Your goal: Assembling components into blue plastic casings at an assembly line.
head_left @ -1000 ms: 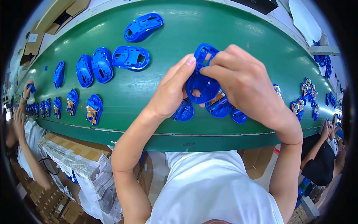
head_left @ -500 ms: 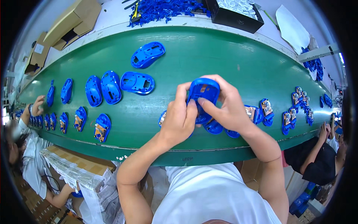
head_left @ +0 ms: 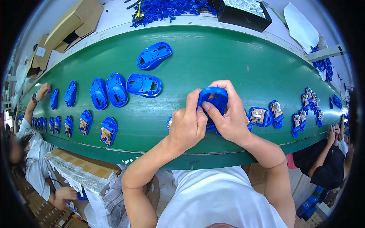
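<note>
Both hands are on the same blue shell (head_left: 214, 99), held just above the green belt (head_left: 235, 57) right in front of the person's chest. The left hand (head_left: 187, 127) grips it from the lower left, thumb up along the left rim. The right hand (head_left: 227, 116) wraps it from the right, fingers curled over the top edge and thumb pressing into the open hollow. So neither hand is free, both are closed on that 1 piece.

The shell's long axis runs roughly up and away from the person, across the belt instead of along it. The hollow side faces the camera. It sits between the 2 hands, if anything a touch more under the right one's fingers.

Under the hands there are more blue parts on the belt, mostly hidden. Just right of the right wrist lies a base with circuit board (head_left: 259, 116), close by. To the left, well apart, 3 empty shells (head_left: 116, 89) lie in a loose row, with 1 more shell (head_left: 154, 55) further up the belt. A pile of blue scraps (head_left: 163, 8) sits beyond the far edge.
</note>
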The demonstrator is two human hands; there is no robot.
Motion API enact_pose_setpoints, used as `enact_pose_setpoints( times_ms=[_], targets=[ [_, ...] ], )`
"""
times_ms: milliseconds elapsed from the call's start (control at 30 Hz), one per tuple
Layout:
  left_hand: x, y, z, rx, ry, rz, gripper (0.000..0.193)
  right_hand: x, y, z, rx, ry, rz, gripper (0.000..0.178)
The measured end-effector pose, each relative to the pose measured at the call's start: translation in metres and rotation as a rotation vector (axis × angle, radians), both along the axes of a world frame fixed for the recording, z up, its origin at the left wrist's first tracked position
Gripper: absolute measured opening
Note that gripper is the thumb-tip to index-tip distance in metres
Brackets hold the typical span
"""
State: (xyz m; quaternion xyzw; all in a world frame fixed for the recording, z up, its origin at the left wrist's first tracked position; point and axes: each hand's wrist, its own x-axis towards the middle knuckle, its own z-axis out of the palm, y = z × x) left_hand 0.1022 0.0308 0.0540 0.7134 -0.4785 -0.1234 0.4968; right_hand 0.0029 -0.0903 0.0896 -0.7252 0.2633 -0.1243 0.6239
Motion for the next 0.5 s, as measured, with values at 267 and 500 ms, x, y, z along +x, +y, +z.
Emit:
enact_pose_setpoints(
  times_ms=[267,500],
  targets=[
    [0.021,-0.005,0.027,-0.01,0.459,-0.108,0.054,-0.006,-0.032,0.009,0.408,-0.407,0.408,0.082],
    [0.099,-0.026,0.037,0.378,-0.559,0.248,0.054,0.003,-0.115,0.016,-0.963,0.587,0.124,0.065]
  ],
)
